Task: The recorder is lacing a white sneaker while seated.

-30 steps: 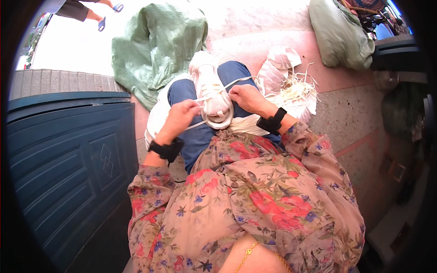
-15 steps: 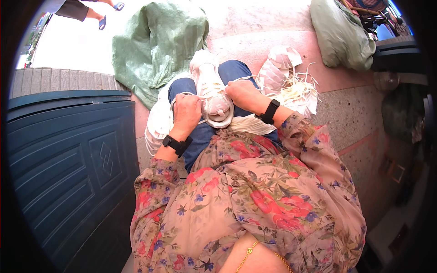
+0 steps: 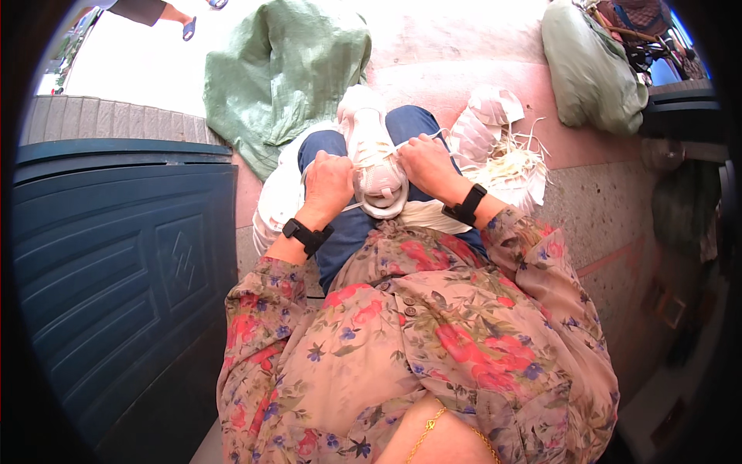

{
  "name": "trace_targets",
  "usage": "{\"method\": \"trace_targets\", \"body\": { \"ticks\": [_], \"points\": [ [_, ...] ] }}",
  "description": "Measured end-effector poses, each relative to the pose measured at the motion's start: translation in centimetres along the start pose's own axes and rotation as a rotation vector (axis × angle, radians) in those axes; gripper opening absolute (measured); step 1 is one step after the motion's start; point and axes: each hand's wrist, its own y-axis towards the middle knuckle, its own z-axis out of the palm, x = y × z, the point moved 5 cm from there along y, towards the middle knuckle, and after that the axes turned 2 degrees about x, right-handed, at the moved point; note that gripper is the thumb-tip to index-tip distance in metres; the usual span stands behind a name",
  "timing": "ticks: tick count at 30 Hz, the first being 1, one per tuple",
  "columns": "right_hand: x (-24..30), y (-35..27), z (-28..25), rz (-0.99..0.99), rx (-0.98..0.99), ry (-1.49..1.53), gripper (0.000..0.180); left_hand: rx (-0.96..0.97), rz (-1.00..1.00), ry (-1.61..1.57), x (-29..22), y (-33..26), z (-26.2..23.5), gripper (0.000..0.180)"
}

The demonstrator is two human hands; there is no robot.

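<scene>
A white lace-up shoe point(image 3: 380, 180) rests between my knees, its heel toward me and its toe pointing away. My left hand point(image 3: 330, 184) is closed on a pale shoelace at the shoe's left side. On the other side my right hand point(image 3: 430, 165) grips the lace too, and a thin strand point(image 3: 423, 140) runs out past its fingers. The lacing crosses the front of the shoe between both hands. More white shoes point(image 3: 280, 203) lie beside my left leg. To the right of my knee are other white shoe pieces point(image 3: 473, 133) and a tangled bunch of cream laces point(image 3: 516, 158).
A large green woven sack point(image 3: 286, 69) stands just beyond my knees. Another pale green sack point(image 3: 591, 69) is at the far right. A dark blue panelled door point(image 3: 124, 247) flanks my left. At the top left, a person's leg and blue sandal point(image 3: 189, 29) show.
The whole view has shifted slightly, so the shoe and both hands appear a little farther right. Both hands keep their hold on the lace, about the same distance apart.
</scene>
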Motion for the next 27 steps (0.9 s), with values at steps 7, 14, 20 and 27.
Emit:
{"method": "trace_targets", "body": {
  "ticks": [7, 14, 20, 27],
  "points": [
    [-0.4, -0.2, 1.1, 0.103, 0.012, 0.051, 0.014, -0.035, -0.117, 0.017, 0.1, -0.2, 0.3, 0.010],
    [-0.6, -0.1, 1.2, 0.108, 0.041, 0.108, 0.016, -0.033, -0.088, 0.084, -1.4, 0.1, -0.1, 0.010],
    [0.5, -0.7, 0.2, 0.079, -0.044, 0.049, 0.019, -0.164, -0.087, 0.139, -1.3, 0.0, 0.0, 0.016],
    [0.0, -1.2, 0.4, 0.124, 0.015, -0.198, 0.017, -0.124, -0.081, 0.270, -4.0, -1.9, -0.3, 0.019]
  ]
}}
